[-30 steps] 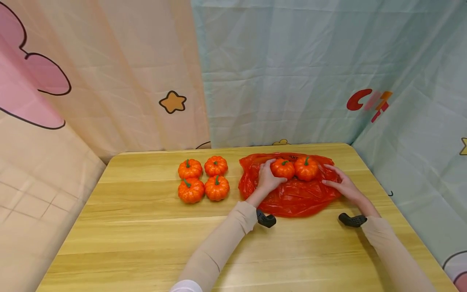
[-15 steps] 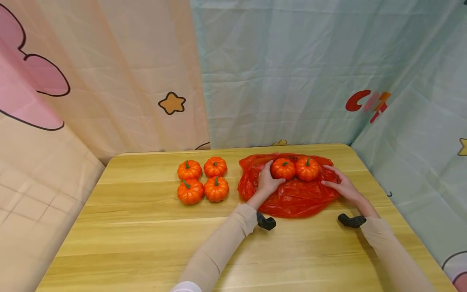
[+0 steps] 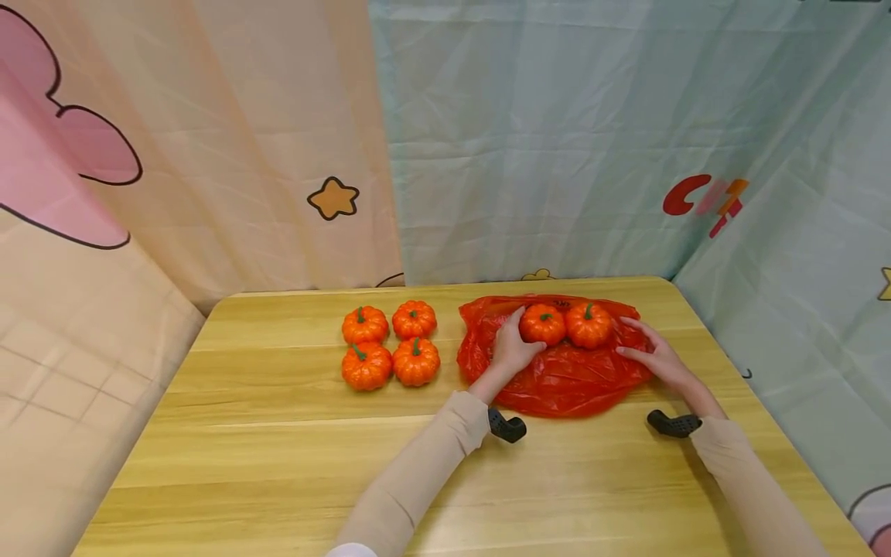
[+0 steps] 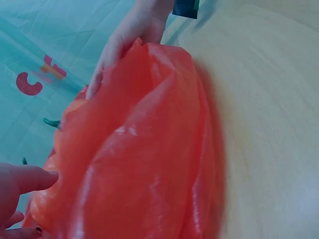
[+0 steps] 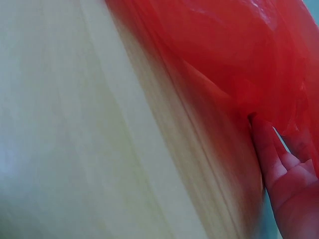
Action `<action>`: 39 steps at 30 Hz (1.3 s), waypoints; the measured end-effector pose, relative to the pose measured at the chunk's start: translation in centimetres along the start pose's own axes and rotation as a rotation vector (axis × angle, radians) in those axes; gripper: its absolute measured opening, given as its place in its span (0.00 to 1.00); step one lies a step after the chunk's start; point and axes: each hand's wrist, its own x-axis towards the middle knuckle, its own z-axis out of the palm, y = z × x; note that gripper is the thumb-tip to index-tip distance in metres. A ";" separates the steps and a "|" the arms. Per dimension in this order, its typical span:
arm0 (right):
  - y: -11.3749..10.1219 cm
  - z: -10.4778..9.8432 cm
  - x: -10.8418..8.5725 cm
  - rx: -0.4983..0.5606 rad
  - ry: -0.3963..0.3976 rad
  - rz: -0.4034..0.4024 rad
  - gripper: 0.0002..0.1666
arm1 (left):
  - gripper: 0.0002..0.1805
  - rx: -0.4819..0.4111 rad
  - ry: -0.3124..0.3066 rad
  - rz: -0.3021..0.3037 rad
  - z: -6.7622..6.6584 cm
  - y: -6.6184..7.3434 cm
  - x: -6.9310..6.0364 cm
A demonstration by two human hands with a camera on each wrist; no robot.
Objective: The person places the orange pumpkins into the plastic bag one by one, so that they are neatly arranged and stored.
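On the right part of the wooden table lies a crumpled red plastic bag, with two orange pumpkins side by side at its back. My left hand grips the left pumpkin, thumb in front and fingers at its left side. The right pumpkin sits close against it, untouched by either hand. At the bag's right edge is my right hand, fingers extended and spread. In the right wrist view, the fingers of that hand touch the red film. Red film covers much of the left wrist view.
Left of the bag, several more orange pumpkins stand close together in two rows. Patterned curtains hang behind the table and at both sides. A black curved device sits at each wrist.
The two pumpkins on the bag have shifted very slightly to the right. Both hands keep nearly the same places and poses, and the head view has tilted a little.
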 end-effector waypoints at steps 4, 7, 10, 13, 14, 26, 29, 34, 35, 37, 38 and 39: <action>-0.1 0.0 0.0 -0.007 -0.004 0.004 0.38 | 0.39 -0.016 -0.005 0.012 -1.1 0.8 -0.4; 0.0 0.0 0.1 -0.021 -0.007 0.002 0.38 | 0.38 -0.015 -0.002 0.033 -1.9 1.4 -0.7; 0.1 -0.1 0.1 -0.028 -0.006 0.002 0.38 | 0.37 -0.016 -0.003 0.051 -2.8 1.9 -1.1; 0.1 -0.1 0.1 -0.023 -0.003 0.014 0.38 | 0.36 -0.024 0.004 0.072 -3.6 2.2 -1.4; 0.1 -0.1 0.1 -0.024 -0.002 0.019 0.38 | 0.36 -0.028 0.008 0.079 -3.8 2.3 -1.6; 0.1 -0.1 0.0 -0.009 -0.008 0.004 0.37 | 0.33 -0.119 0.071 0.140 -7.3 2.5 -3.3; 0.3 -0.1 0.0 -0.019 -0.003 0.007 0.37 | 0.32 -0.149 0.089 0.157 -8.3 2.5 -3.7; 0.7 -0.2 -0.1 -0.019 -0.003 -0.022 0.36 | 0.32 -0.171 0.118 0.189 -9.5 2.1 -4.4; 0.7 -0.2 -0.1 -0.012 -0.007 -0.030 0.35 | 0.32 -0.171 0.125 0.196 -9.8 2.0 -4.6; 0.9 -0.2 -0.1 0.024 -0.011 -0.049 0.34 | 0.31 -0.166 0.145 0.212 -10.3 1.8 -4.8; 0.8 -0.1 0.0 0.031 -0.013 -0.052 0.34 | 0.31 -0.168 0.154 0.216 -10.6 1.7 -5.0; 0.8 -0.1 0.0 0.035 -0.015 -0.050 0.34 | 0.32 -0.167 0.164 0.218 -10.9 1.5 -5.1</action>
